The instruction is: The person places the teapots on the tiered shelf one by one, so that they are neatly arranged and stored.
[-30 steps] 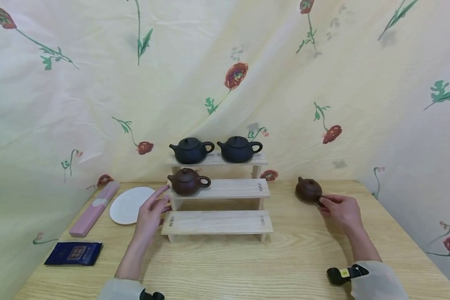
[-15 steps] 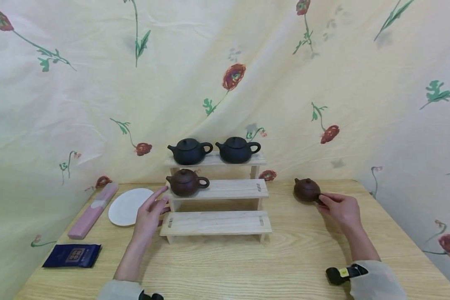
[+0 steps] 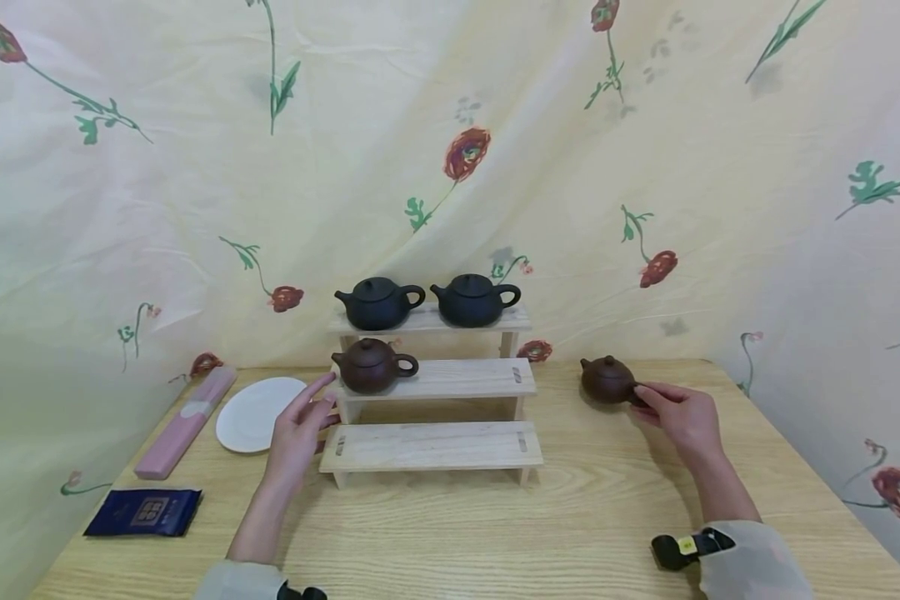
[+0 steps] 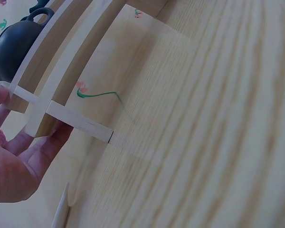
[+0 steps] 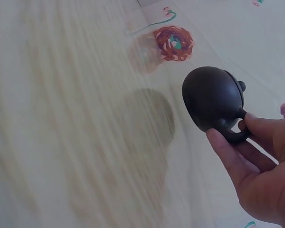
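My right hand (image 3: 682,421) pinches the handle of a small dark brown teapot (image 3: 607,380) at the right. In the right wrist view the teapot (image 5: 213,97) is tilted, its shadow apart from it on the tabletop. My left hand (image 3: 297,432) holds the left side of a three-tier wooden display stand (image 3: 435,446). In the left wrist view, its fingers (image 4: 52,142) reach behind the stand's end. A second brown teapot (image 3: 371,367) sits at the left of the middle tier. Two black teapots (image 3: 377,303) stand on the top tier.
Left of the stand lie a white plate (image 3: 258,414), a long pink case (image 3: 187,423) and a dark blue packet (image 3: 144,512). A flowered cloth (image 3: 450,150) hangs behind the wooden table (image 3: 450,542).
The teapot in my right hand has shifted slightly left and swung round at the handle. My left hand stays at the stand. The head view has shifted slightly.
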Available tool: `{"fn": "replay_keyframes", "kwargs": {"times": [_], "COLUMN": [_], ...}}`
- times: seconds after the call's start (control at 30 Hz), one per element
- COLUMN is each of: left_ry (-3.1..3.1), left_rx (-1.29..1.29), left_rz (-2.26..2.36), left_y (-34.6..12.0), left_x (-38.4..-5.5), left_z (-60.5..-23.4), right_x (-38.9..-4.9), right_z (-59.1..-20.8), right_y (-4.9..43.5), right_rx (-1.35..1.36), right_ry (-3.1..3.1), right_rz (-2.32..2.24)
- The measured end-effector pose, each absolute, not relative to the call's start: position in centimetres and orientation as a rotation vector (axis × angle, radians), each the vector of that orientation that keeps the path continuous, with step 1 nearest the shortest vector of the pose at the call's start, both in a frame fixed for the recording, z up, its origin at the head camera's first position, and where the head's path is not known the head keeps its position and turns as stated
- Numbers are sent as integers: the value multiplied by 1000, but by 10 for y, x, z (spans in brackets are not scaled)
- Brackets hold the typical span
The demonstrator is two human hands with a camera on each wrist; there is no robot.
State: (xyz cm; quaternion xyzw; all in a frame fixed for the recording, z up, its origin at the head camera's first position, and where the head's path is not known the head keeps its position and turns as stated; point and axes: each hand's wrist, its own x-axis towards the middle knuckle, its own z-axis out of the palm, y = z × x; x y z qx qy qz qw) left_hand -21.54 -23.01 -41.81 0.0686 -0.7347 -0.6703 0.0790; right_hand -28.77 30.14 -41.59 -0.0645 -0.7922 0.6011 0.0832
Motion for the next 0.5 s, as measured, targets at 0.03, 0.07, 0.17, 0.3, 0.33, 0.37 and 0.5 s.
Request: {"fn": "replay_keyframes", "kwargs": {"times": [0.03, 0.07, 0.17, 0.3, 0.33, 0.37, 0.5], "left_ry": [-2200, -2200, -2199, -2198, -2196, -2194, -2194], "left_rx": [204, 205, 211, 212, 210, 209, 202], "left_rz": [-2005, -2007, -2008, -2010, -2012, -2013, -2011], "left_y": [-230, -230, -230, -230, -229, -229, -229], "left_x": [-215, -215, -215, -216, -216, -216, -215], "left_z": [-418, -418, -417, -417, -417, -417, -416], "right_x": [-288, -287, -286, -284, -284, -284, -283], "right_z": [-415, -415, -412, -408, -407, -405, -400], "right_y": [301, 301, 300, 299, 299, 298, 297], "right_rx": [-186, -180, -158, -118, -106, -94, -33], "right_ry": [-2351, -2338, -2325, -2359, -2370, -2380, -2355], "right_rz": [1812, 1828, 1849, 1820, 1807, 1800, 1840]}}
